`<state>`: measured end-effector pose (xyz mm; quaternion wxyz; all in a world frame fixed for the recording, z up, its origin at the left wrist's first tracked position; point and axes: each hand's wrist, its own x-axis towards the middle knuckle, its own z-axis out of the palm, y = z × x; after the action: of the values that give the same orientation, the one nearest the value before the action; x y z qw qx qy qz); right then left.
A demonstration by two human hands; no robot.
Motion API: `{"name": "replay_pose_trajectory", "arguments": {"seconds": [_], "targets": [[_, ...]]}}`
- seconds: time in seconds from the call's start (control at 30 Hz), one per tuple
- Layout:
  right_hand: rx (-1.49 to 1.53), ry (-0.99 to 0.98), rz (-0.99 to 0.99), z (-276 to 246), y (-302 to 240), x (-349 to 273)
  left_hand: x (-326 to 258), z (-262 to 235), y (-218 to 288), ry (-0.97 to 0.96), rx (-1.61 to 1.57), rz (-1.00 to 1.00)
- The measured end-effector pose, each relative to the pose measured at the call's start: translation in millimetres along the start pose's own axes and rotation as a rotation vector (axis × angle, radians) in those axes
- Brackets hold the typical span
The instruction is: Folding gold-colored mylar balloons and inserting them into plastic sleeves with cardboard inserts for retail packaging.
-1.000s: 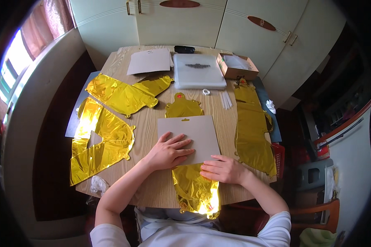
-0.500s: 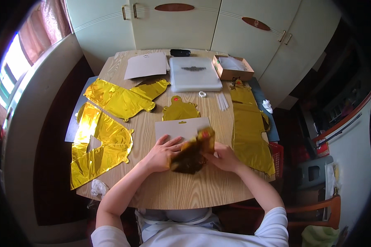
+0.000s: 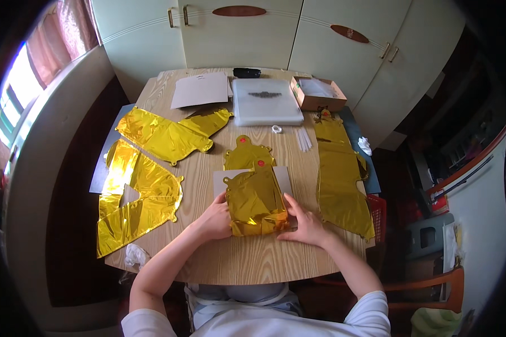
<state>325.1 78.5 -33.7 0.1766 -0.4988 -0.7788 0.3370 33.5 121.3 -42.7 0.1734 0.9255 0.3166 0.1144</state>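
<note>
Wooden desk (image 3: 247, 261): the gold foil balloon (image 3: 256, 202), flat a second ago, now lies folded over the white card (image 3: 282, 175) at near centre, left hand (image 3: 215, 219) and right hand (image 3: 305, 223) pressing its edges open-fingered.

The folded gold foil balloon (image 3: 256, 203) covers most of the white card sheet (image 3: 283, 178) beneath it, and the left hand (image 3: 215, 220) at its eight o'clock hides that corner. The open brown cardboard box (image 3: 319, 94) at one o'clock holds contents too small to tell
</note>
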Motion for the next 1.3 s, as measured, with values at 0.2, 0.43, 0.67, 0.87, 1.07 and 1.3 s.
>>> {"name": "replay_pose_trajectory", "arguments": {"seconds": [0.2, 0.43, 0.67, 0.87, 1.07, 1.3], "targets": [[-0.09, 0.152, -0.076, 35.8, -22.6, -47.2, -39.6, 7.9, 36.3, -0.031, -0.003, 0.004], [-0.073, 0.269, -0.109, 58.0, -42.0, -73.5, -62.9, 11.6, 63.0, -0.05, -0.104, -0.047], [-0.094, 0.298, -0.103, 58.3, -43.0, -71.5, -87.1, -10.2, 75.5, 0.035, -0.363, -0.1], [-0.084, 0.335, -0.089, 61.6, -38.4, -70.8, -87.3, 14.0, 101.2, 0.25, -0.244, -0.405], [-0.115, 0.387, -0.076, 61.4, -37.9, -61.6, -85.0, 22.3, 109.2, 0.362, -0.106, -0.487], [-0.298, 0.416, -0.09, 64.6, -43.9, -57.6, -78.3, 29.8, 115.7, 0.421, 0.061, -0.518]]}}
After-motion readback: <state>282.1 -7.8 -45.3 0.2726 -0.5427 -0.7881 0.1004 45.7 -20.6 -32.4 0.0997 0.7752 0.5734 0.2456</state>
